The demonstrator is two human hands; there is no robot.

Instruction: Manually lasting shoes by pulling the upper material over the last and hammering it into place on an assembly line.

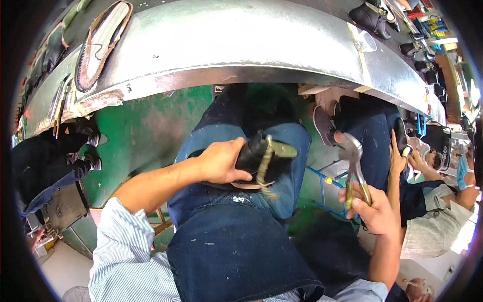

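A black shoe upper (250,153) lies across my lap, pulled over a shoe last whose greenish end (285,150) sticks out to the right. A strip of tan material (264,163), blurred by motion, hangs over that end. My left hand (221,160) is closed around the upper, thumb on the near side. Off to the right, my right hand (373,209) grips metal lasting pliers (356,163) by their yellowish handles. The pliers' head points up and away, apart from the shoe. A dark apron (236,256) covers my lap's near part.
Ahead runs a metal-topped workbench (226,35) with a shoe upper and pale insole (103,45) at its left. Hand tools (60,103) sit by its left edge, black boots (371,19) at its far right. Co-workers sit at both sides; a blue metal frame (324,183) stands near the pliers.
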